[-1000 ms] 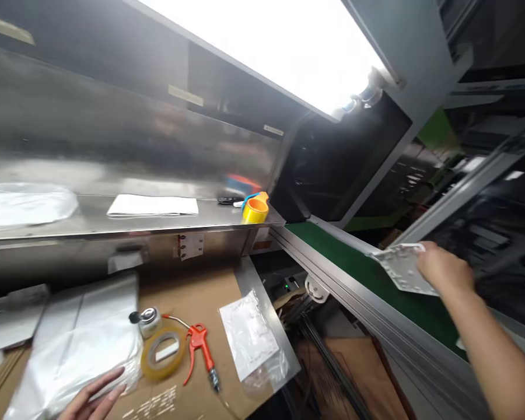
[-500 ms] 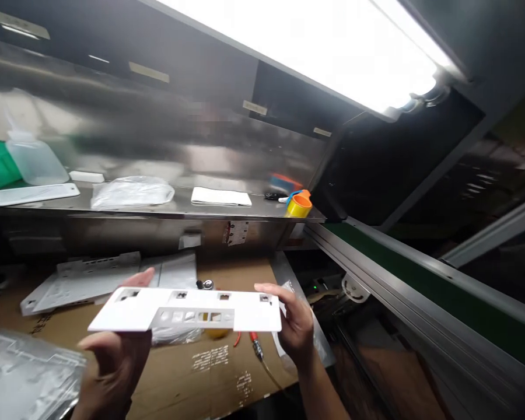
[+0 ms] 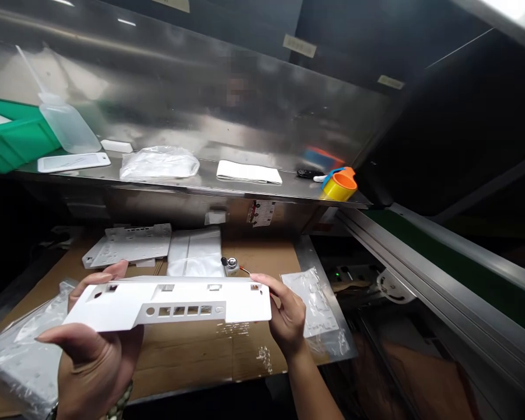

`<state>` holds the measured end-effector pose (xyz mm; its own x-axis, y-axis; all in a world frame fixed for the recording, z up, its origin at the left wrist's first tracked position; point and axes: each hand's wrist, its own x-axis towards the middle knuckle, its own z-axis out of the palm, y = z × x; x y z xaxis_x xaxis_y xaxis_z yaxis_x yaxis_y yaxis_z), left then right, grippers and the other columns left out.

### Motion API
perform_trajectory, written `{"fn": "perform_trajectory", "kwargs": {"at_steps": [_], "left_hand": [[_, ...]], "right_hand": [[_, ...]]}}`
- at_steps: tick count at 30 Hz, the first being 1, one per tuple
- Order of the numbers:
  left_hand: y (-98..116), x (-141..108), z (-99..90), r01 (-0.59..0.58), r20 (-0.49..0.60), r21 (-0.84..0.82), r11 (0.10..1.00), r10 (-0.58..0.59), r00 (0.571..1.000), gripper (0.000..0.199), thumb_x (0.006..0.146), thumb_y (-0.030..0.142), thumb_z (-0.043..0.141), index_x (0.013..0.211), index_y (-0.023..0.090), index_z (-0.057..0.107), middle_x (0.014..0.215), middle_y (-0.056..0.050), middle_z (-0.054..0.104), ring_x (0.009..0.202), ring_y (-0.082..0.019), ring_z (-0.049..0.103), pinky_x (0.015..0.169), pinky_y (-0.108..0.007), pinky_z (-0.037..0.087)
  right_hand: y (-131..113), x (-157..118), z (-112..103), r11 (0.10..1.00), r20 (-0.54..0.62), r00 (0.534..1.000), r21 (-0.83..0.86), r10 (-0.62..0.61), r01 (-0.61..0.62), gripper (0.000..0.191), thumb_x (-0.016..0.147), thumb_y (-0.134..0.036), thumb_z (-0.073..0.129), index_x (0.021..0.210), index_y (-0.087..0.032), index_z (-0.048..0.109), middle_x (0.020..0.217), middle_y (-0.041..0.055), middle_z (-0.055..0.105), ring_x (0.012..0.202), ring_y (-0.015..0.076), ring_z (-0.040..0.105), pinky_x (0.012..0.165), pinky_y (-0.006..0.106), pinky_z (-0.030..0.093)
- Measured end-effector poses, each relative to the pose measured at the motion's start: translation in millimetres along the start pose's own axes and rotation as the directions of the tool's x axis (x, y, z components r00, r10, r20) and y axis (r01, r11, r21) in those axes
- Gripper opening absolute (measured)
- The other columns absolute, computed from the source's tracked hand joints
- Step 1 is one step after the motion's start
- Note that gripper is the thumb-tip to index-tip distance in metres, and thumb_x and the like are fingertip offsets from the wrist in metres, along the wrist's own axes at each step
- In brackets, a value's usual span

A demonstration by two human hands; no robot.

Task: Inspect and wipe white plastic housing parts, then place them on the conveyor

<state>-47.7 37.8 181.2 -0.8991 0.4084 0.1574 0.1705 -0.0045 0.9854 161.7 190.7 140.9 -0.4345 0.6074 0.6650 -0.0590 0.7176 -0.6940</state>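
A white plastic housing (image 3: 175, 300) with a row of rectangular port cutouts is held up over the cardboard-covered bench. My left hand (image 3: 98, 344) grips its left end, thumb on the near side and fingers behind. At the right end, my right hand (image 3: 286, 312) holds the corner with fingers on the top edge. Behind it lie more white plastic parts (image 3: 133, 245) and a stack of clear plastic bags (image 3: 195, 254). A small round metal-topped container (image 3: 231, 265) stands near the bags.
Bagged white parts lie at left (image 3: 26, 350) and right (image 3: 310, 300). The metal shelf (image 3: 205, 184) holds a green bin (image 3: 20, 137), a squeeze bottle (image 3: 70, 122), a folded white cloth (image 3: 249, 172) and a yellow-orange tape roll (image 3: 340, 185). A green conveyor (image 3: 441, 256) runs along the right.
The view has tilted down and shifted left. The housing has turned so its port face shows more fully, still between both hands.
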Motion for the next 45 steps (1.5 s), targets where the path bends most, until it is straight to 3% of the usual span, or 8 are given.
{"fn": "perform_trajectory", "kwargs": {"at_steps": [10,18,22,30,33,36,40,45], "left_hand": [[-6,6,23.1,0.049,-0.025,-0.407,0.912,-0.065,0.998,0.060,0.078,0.086,0.053,0.111,0.036,0.063,0.154,0.005,0.052,0.152,-0.020,0.035,0.104,-0.016,0.050],[-7,5,27.1,0.019,-0.072,-0.418,0.908,-0.054,0.996,0.060,0.084,0.087,0.039,0.105,0.036,0.063,0.150,0.004,0.057,0.154,-0.022,0.033,0.121,-0.030,0.038],[-5,9,21.7,0.175,-0.032,-0.546,0.819,-0.228,0.973,0.073,0.086,0.090,0.026,0.100,0.032,0.068,0.156,0.006,0.054,0.149,-0.025,0.042,0.106,-0.030,0.054],[-16,40,-3.8,0.822,0.548,-0.525,0.220,-0.652,0.525,0.050,0.099,0.041,0.057,0.133,0.005,0.062,0.105,-0.019,0.080,0.101,-0.036,0.077,0.082,-0.048,0.066],[-25,40,-7.3,0.770,0.486,-0.585,0.254,-0.651,0.584,0.047,0.093,0.024,0.057,0.136,0.006,0.060,0.103,-0.018,0.081,0.103,-0.037,0.076,0.087,-0.053,0.065],[-39,33,-15.7,0.673,0.484,-0.660,0.334,-0.496,0.721,0.047,0.090,0.037,0.064,0.131,0.017,0.066,0.113,-0.013,0.080,0.118,-0.038,0.070,0.099,-0.056,0.059],[-52,24,-29.2,0.578,0.566,-0.699,0.422,-0.168,0.807,0.067,0.086,0.082,0.051,0.123,0.030,0.072,0.122,-0.005,0.078,0.135,-0.035,0.059,0.109,-0.054,0.050],[-46,21,-33.1,0.367,0.405,-0.749,0.552,-0.056,0.913,0.070,0.082,0.089,0.046,0.114,0.035,0.077,0.105,-0.002,0.083,0.132,-0.033,0.062,0.107,-0.052,0.053]], "right_hand": [[45,10,6,0.993,0.035,0.995,0.074,0.088,-0.091,0.043,0.097,-0.008,0.057,0.132,-0.030,0.066,0.123,0.0044,0.077,0.113,0.0220,0.074,0.094,0.037,0.064],[74,9,11,0.980,0.043,0.999,0.198,0.002,-0.011,0.052,0.092,-0.004,0.063,0.138,-0.028,0.062,0.131,0.0068,0.073,0.121,0.0274,0.070,0.104,0.050,0.060],[77,10,9,0.973,-0.004,0.997,0.218,-0.075,0.074,0.046,0.093,-0.007,0.062,0.135,-0.025,0.065,0.129,0.0089,0.074,0.121,0.0323,0.070,0.104,0.059,0.059],[86,5,8,0.966,0.149,0.963,0.161,-0.227,0.203,0.051,0.094,-0.005,0.059,0.139,-0.029,0.062,0.134,0.0069,0.072,0.126,0.0321,0.067,0.102,0.058,0.060],[92,2,17,0.987,0.123,0.985,0.084,0.124,-0.135,0.044,0.098,-0.019,0.062,0.139,-0.032,0.062,0.147,0.0070,0.062,0.136,0.0298,0.060,0.112,0.055,0.053],[84,3,23,0.782,0.176,0.820,0.247,0.545,-0.573,0.040,0.103,-0.045,0.054,0.137,-0.027,0.066,0.144,0.0118,0.065,0.133,0.0301,0.063,0.113,0.053,0.052],[53,9,19,0.615,0.407,0.717,0.371,0.566,-0.695,0.044,0.099,-0.053,0.059,0.136,-0.031,0.067,0.145,0.0093,0.064,0.131,0.0297,0.063,0.113,0.047,0.052],[29,14,17,0.610,0.446,0.700,0.352,0.558,-0.710,0.038,0.092,-0.041,0.074,0.130,-0.039,0.071,0.126,0.0020,0.076,0.113,0.0221,0.075,0.097,0.033,0.062]]}}
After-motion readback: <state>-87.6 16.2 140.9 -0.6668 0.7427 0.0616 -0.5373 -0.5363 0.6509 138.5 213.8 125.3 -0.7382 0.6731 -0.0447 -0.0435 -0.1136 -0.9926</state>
